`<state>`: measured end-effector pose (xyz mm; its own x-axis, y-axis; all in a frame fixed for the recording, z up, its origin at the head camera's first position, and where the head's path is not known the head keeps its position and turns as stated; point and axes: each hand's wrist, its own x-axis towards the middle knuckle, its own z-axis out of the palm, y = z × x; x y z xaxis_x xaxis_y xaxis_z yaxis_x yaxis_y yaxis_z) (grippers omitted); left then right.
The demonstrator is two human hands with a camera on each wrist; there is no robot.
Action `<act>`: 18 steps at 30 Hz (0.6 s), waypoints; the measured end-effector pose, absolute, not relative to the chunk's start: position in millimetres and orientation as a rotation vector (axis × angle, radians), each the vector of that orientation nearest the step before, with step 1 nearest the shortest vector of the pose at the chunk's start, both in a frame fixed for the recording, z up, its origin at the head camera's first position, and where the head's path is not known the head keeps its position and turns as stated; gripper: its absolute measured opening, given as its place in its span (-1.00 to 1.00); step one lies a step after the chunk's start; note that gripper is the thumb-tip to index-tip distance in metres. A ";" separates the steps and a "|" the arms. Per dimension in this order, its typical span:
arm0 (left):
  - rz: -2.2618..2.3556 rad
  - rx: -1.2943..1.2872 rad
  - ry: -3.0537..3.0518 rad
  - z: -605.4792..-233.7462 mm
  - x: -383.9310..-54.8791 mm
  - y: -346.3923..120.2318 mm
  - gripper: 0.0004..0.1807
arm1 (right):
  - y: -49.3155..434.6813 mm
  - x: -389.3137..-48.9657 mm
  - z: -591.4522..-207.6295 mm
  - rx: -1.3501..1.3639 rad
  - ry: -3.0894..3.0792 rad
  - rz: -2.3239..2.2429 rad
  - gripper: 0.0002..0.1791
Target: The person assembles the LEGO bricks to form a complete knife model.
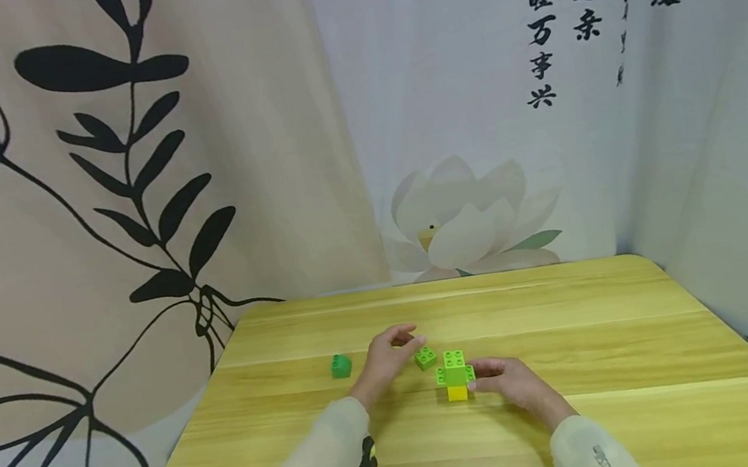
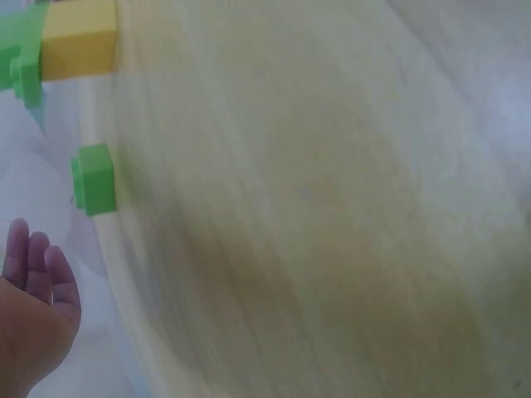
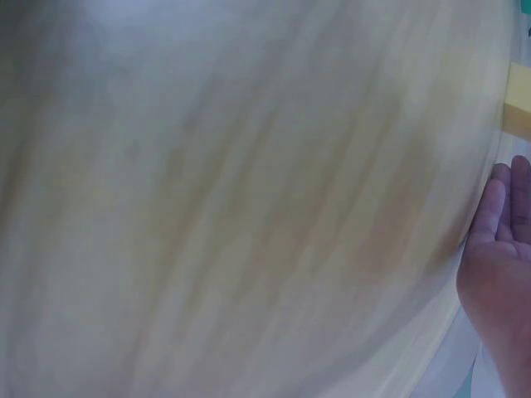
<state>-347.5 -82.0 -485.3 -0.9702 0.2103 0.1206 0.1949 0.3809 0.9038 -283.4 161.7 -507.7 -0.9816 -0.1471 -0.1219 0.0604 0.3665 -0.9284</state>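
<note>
A stack of toy building bricks stands on the table, with light green bricks (image 1: 455,370) over a yellow brick (image 1: 457,393). My right hand (image 1: 513,385) is at the stack's right side, fingertips right at the green side piece. In the right wrist view, that hand's fingers are extended below the yellow brick (image 3: 518,99). My left hand (image 1: 387,357) hovers beside a loose light green brick (image 1: 425,358), its fingers loosely bent and holding nothing. This loose brick (image 2: 95,180) also shows in the left wrist view, apart from the fingers.
A darker green brick (image 1: 341,366) lies left of my left hand. A small black object with a yellow patch (image 1: 366,459) shows beside the left sleeve, partly hidden by it. The wooden table (image 1: 647,339) reaches back to a printed curtain (image 1: 277,159).
</note>
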 end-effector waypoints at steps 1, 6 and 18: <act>1.698 0.376 2.602 -486.9 -349.0 -82.9 -0.51 | 161.7 -283.4 -507.4 -0.078 2.435 -1.673 -0.45; 1.687 0.352 2.634 -494.4 -354.8 -88.0 -0.50 | 161.6 -283.5 -506.7 -0.073 2.432 -1.671 -0.45; 1.570 0.270 2.632 -509.9 -360.2 -86.9 -0.44 | 162.5 -282.9 -505.2 -0.082 2.429 -1.679 -0.45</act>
